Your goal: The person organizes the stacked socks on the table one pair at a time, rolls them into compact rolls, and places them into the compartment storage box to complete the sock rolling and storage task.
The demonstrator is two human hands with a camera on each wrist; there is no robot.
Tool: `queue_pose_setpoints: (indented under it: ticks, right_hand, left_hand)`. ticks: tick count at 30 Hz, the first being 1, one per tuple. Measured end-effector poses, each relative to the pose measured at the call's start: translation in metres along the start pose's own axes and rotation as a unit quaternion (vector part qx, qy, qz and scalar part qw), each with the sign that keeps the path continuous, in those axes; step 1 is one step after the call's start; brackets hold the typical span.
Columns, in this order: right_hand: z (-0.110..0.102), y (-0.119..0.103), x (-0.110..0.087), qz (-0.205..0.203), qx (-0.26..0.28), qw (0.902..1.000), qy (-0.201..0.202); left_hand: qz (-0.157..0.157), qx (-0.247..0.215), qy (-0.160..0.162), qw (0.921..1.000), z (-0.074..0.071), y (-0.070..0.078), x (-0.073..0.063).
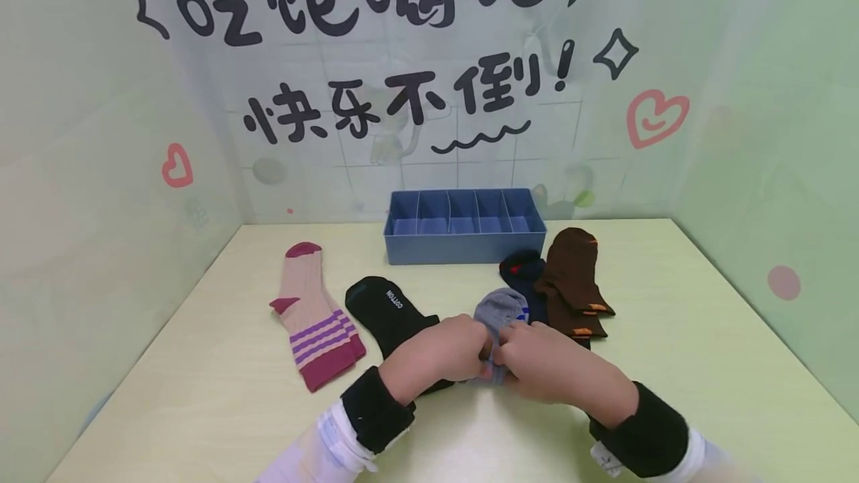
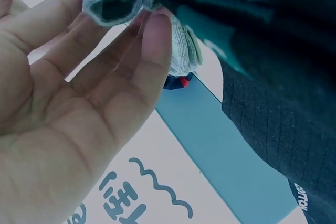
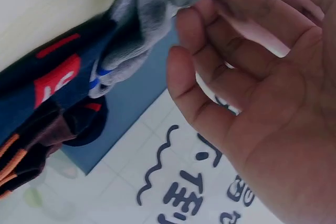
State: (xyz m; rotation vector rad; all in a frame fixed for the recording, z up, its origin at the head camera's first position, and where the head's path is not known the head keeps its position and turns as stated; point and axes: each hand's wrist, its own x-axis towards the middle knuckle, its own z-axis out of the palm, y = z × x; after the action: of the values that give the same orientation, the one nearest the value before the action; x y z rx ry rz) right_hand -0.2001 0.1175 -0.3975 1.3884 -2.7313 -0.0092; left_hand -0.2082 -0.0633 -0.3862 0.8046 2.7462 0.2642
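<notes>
A grey sock (image 1: 499,305) with blue marks lies in the middle, between both hands. My left hand (image 1: 443,352) pinches its near part, which shows as a rolled grey edge (image 2: 113,9) in the left wrist view. From the other side my right hand (image 1: 553,362) holds the same sock, with the grey fabric (image 3: 139,30) bunched at its fingertips. The knuckles nearly meet in the head view and hide the sock's lower end. A black sock (image 1: 389,311) with COTTON lettering lies under and beside the left forearm.
Behind the hands stands a blue tray (image 1: 463,250) with several compartments. Pink socks (image 1: 305,285) with purple stripes lie at left. Brown socks (image 1: 573,270) with orange marks lie at right, against a navy sock (image 1: 523,274) with red marks. Printed walls enclose the table.
</notes>
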Motion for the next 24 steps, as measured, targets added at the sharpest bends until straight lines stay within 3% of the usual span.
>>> queue_pose_setpoints:
  ticks: [5, 9, 15, 19, 24]
  right_hand:
    - [0.0033, -0.0084, -0.0010, -0.012, -0.065, 0.9972, 0.035]
    - [0.0041, -0.0093, -0.0005, -0.021, -0.080, 0.9962, 0.025]
    - [-0.0006, -0.0065, 0.0009, 0.006, -0.008, 0.9994, -0.033]
    - [-0.0004, -0.0040, 0.0024, 0.013, 0.048, 0.9980, -0.038]
    - [0.0009, -0.0010, 0.0021, -0.004, 0.064, 0.9975, -0.030]
  left_hand:
    - [0.021, 0.031, 0.008, 0.9993, 0.0012, -0.0008, 0.0012]
    - [0.042, 0.041, 0.004, 0.9982, 0.0006, -0.0006, -0.0001]
    - [0.051, 0.042, -0.005, 0.9978, -0.0018, 0.0028, -0.0031]
    - [0.051, 0.045, -0.009, 0.9976, -0.0007, 0.0035, -0.0025]
    - [0.046, 0.054, -0.015, 0.9974, 0.0001, 0.0046, -0.0030]
